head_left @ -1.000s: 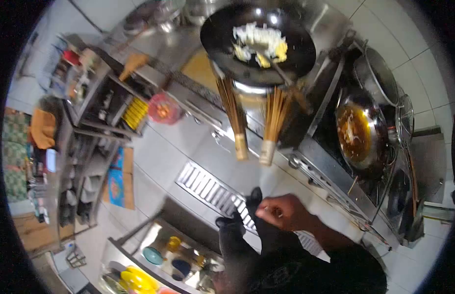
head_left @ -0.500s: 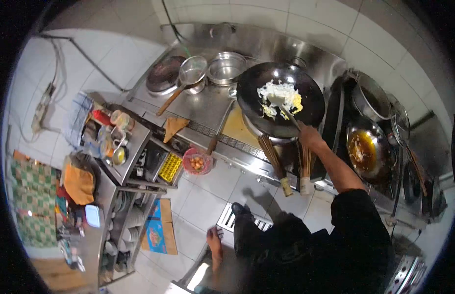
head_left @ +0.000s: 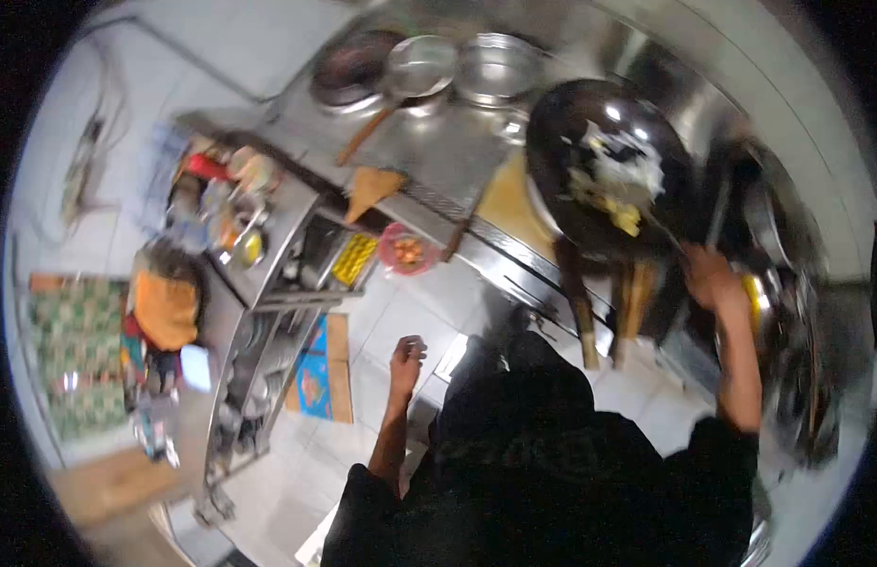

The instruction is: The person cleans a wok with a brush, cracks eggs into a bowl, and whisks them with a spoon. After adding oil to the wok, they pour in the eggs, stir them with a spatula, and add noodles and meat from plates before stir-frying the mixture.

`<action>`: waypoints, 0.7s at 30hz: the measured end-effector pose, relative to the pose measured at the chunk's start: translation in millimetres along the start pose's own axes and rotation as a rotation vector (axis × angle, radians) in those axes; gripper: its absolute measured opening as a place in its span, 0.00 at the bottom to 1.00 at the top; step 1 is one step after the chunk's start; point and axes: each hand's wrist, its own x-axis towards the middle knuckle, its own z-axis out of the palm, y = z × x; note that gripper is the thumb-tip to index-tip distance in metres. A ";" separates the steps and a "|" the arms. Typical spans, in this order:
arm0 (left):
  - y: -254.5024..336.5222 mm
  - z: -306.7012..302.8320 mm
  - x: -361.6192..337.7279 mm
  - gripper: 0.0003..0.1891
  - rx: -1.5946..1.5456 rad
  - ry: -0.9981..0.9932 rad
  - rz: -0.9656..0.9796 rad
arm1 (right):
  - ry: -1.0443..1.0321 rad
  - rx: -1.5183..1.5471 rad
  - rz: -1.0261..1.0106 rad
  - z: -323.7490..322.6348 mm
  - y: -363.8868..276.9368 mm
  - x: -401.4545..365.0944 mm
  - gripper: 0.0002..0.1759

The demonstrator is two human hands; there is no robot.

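Observation:
A black wok (head_left: 554,175) on the stove holds cooked egg (head_left: 629,175), white with yellow patches. My right hand (head_left: 713,279) is closed around the handle of a spatula (head_left: 667,230), just outside the wok's near rim; motion blurs the tool's blade. My left hand (head_left: 407,367) hangs low over the tiled floor, away from the stove. Its fingers are loosely bent and apart, with nothing in them. Two bamboo wok brushes (head_left: 578,302) stand at the stove's front edge, close to the wok.
Left of the wok, a wooden-handled strainer (head_left: 421,68) and a metal pan (head_left: 498,71) rest on the steel counter. A pink basket of eggs (head_left: 407,249) sits beside the shelf unit (head_left: 268,300). A second wok with yellow liquid (head_left: 762,300) is partly hidden by my right arm.
The view has shifted, and my body is more upright in it. My left hand has come up and forward. My right hand still grips the spatula; the egg has shifted in the wok.

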 end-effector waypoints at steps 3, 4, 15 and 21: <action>-26.7 4.2 38.3 0.15 0.335 0.172 0.303 | -0.116 -0.093 -0.063 -11.9 -15.2 4.1 0.22; -2.2 8.7 49.5 0.17 0.478 0.200 0.331 | -0.144 -0.022 -0.044 5.1 2.6 26.5 0.24; 169.8 -17.4 301.7 0.46 1.166 0.413 0.338 | -0.210 0.195 0.203 8.2 -14.7 1.7 0.25; 149.3 -40.2 351.9 0.30 1.345 0.348 0.647 | -0.078 0.386 0.227 18.9 -78.5 17.1 0.25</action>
